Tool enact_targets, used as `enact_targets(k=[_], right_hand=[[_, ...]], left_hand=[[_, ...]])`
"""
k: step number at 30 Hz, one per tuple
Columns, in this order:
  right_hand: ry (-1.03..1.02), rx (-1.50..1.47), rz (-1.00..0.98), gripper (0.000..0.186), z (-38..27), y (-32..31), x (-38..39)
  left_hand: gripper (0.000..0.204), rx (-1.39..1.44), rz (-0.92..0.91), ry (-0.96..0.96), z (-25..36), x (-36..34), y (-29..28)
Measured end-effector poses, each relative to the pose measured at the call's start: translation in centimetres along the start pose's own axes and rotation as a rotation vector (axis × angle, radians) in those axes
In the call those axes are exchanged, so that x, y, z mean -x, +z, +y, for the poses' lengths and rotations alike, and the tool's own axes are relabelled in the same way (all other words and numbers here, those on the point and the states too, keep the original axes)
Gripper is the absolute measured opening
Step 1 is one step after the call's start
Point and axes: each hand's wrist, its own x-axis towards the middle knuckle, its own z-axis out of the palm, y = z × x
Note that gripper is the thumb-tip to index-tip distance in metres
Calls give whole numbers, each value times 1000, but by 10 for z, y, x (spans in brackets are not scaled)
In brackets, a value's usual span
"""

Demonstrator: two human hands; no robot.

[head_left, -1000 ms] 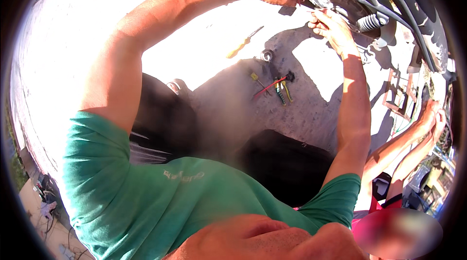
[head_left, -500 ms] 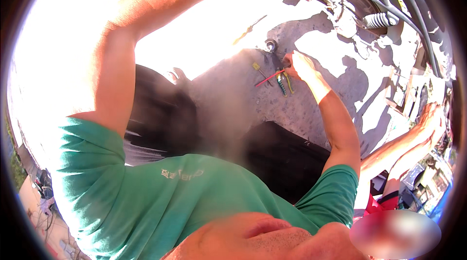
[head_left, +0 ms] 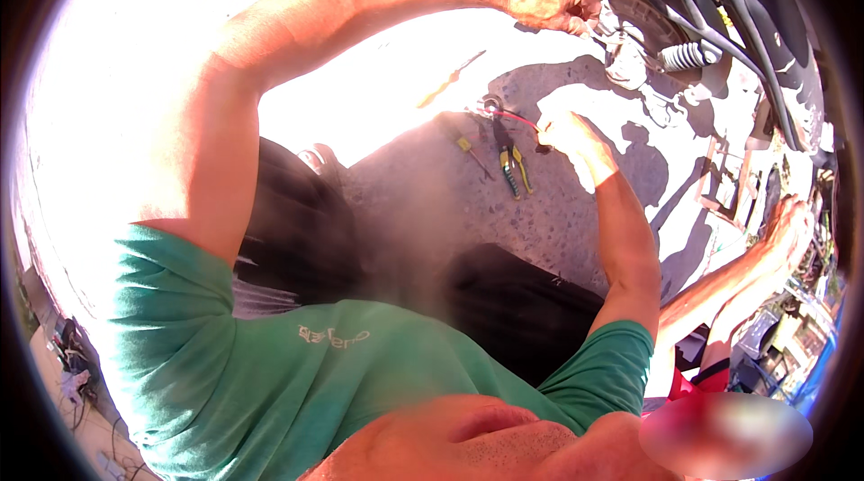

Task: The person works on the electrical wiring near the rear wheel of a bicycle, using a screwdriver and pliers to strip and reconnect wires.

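My left hand [head_left: 558, 4] is closed at the metal fitting [head_left: 616, 40] beside the wheel [head_left: 652, 8]; what its fingers grip is hidden. My right hand [head_left: 567, 139] is closed on a thin red tool [head_left: 519, 117] with a dark end, held low over the concrete and pointing left toward a round metal part [head_left: 491, 105]. Yellow-and-green-handled pliers [head_left: 511, 170] lie below that part. A yellow-handled screwdriver [head_left: 468, 146] lies left of the pliers, and a slim orange-handled tool [head_left: 436, 92] lies farther up in the sunlight.
Dark tubular framework [head_left: 747, 40] with a ribbed white cylinder [head_left: 686, 55] rises at upper right. A co-worker's arms and hands [head_left: 783, 233] are at right, near a rusty metal frame [head_left: 720, 179]. Cables and small items [head_left: 72, 364] lie at lower left.
My right hand has come down from beside the left hand to the tools and lifted the red tool, swinging it up and right off the pliers. My left hand stays by the wheel.
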Motion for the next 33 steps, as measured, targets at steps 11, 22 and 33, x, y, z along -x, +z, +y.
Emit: enact_targets(k=[11,22,33], right_hand=[[-19,-799,90,20,40,-51,-3],[-133,-1081,88,14,-13,-58,14],[-471,-1414,38,31,2,-80,-12]], left_hand=[[30,170,86,33,1,-13,9],[30,600,-35,-2,10,-16,-14],[18,1173,-392,124,-25,-55,-18]])
